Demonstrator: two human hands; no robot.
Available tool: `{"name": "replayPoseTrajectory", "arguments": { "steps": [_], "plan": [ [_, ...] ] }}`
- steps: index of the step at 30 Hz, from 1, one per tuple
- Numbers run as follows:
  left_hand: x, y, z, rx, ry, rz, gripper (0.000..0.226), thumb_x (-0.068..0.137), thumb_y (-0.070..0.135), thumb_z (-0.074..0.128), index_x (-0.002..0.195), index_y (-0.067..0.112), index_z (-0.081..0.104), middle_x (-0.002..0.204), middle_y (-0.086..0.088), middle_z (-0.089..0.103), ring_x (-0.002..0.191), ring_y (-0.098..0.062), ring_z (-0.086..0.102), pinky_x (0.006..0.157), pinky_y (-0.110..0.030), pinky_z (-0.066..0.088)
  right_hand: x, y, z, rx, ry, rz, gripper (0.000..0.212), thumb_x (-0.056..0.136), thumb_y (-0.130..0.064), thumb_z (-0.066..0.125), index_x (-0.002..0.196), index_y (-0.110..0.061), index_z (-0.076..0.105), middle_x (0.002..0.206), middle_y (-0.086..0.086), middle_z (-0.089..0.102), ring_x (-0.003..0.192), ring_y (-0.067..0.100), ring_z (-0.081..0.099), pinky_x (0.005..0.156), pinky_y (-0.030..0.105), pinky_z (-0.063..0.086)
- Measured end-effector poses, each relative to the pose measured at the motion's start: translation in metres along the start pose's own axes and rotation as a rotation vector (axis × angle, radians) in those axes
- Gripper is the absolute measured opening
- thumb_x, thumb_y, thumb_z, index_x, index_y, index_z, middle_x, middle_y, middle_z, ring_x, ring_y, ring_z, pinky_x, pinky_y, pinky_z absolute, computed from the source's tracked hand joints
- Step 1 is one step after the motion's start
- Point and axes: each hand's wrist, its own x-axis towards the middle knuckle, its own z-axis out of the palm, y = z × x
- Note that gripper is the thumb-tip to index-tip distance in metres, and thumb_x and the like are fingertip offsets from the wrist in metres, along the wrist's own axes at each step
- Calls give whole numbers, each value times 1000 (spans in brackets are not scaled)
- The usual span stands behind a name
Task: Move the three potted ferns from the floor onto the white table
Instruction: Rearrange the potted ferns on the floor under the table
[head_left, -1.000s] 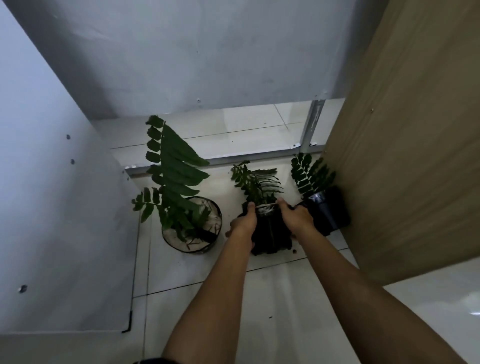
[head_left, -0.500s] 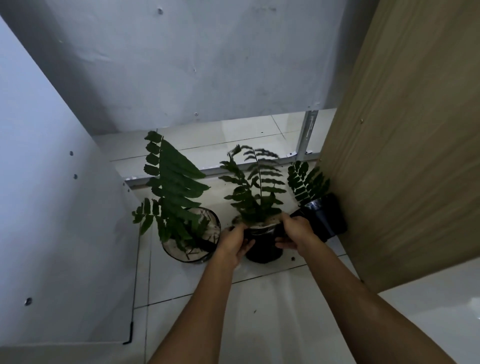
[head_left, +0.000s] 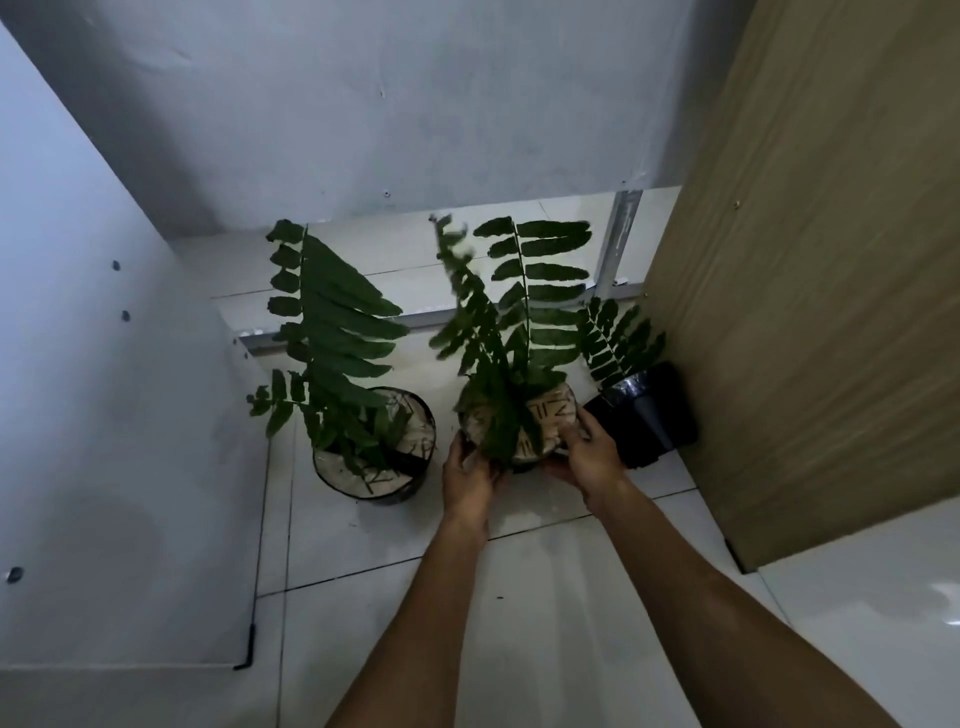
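From the head view, both hands clasp the middle potted fern (head_left: 511, 415): the left hand (head_left: 470, 475) curls around its left side, the right hand (head_left: 589, 454) around its right. It sits over the white tiled floor (head_left: 519, 597), between the large-leafed fern in a round black pot (head_left: 358, 410) and the small fern in a black pot (head_left: 636, 400) beside the wooden panel (head_left: 810, 286)

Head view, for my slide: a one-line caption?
Both hands grip the middle fern; two ferns wait on the floor.
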Motion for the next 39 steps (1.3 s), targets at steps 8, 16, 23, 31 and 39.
{"name": "replayPoseTrajectory", "arguments": {
  "steps": [8, 16, 23, 31, 39],
  "plan": [
    [-17, -8, 2, 55, 153, -63, 42, 99, 13, 51, 141, 17, 44, 135, -10, 56, 111, -27, 63, 72, -24, 58, -13, -2, -11, -202, 92, -40, 42, 99, -29, 53, 140, -21, 50, 122, 11, 62, 96, 30, 68, 69, 41, 62],
    [-33, -26, 75, 307, -55, -488, 39, 101, 25, 46, 136, 8, 49, 107, -8, 59, 84, -22, 62, 72, -34, 58, -12, -65, -60, -511, 568, -324, 35, 94, -45, 54, 114, -17, 62, 111, 8, 66, 99, 26, 60, 80, 34, 48],
    [-9, -20, 134, 414, -203, -456, 56, 96, 54, 42, 136, 15, 52, 116, -13, 67, 82, -23, 64, 73, -39, 60, 22, -92, -83, -955, 296, -202, 59, 93, -60, 42, 146, -34, 42, 151, 17, 31, 131, 40, 44, 105, 45, 39],
    [-4, -12, 148, 411, -190, -515, 40, 96, 54, 41, 110, 20, 57, 104, -12, 60, 85, -24, 60, 70, -43, 62, 2, -85, -91, -1007, 335, -213, 39, 95, -55, 42, 117, -24, 52, 124, 19, 49, 87, 32, 52, 76, 34, 40],
    [-11, -38, 142, 210, -139, -450, 29, 97, 20, 55, 123, 9, 60, 107, -14, 69, 77, -21, 67, 47, -25, 58, -28, -59, -96, -737, 522, -272, 18, 96, -30, 52, 107, -16, 49, 114, 16, 49, 77, 29, 50, 72, 35, 43]
  ]
}}
